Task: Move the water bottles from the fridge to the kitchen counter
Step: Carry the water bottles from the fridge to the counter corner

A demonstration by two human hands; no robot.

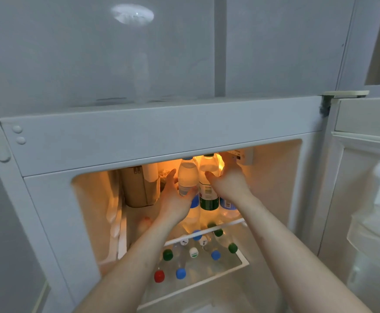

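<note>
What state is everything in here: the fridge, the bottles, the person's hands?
Fridge door: open, swung to the right.
Fridge light: on, glowing orange.
Blue-label bottle: upright on the upper shelf, left hand curled round it.
Green-label bottle: upright, right hand curled round it.
Lower bottles: capped, standing under the glass shelf.

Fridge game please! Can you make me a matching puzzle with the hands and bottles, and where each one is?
Things:
1. left hand
2. right hand
3. red cap
4. brown bag

Places:
A. lowest down, among the bottle tops under the shelf
B. round the blue-label bottle
C. on the green-label bottle
D. upper shelf, left of the standing bottles

Pairs: 1-B, 2-C, 3-A, 4-D
</note>
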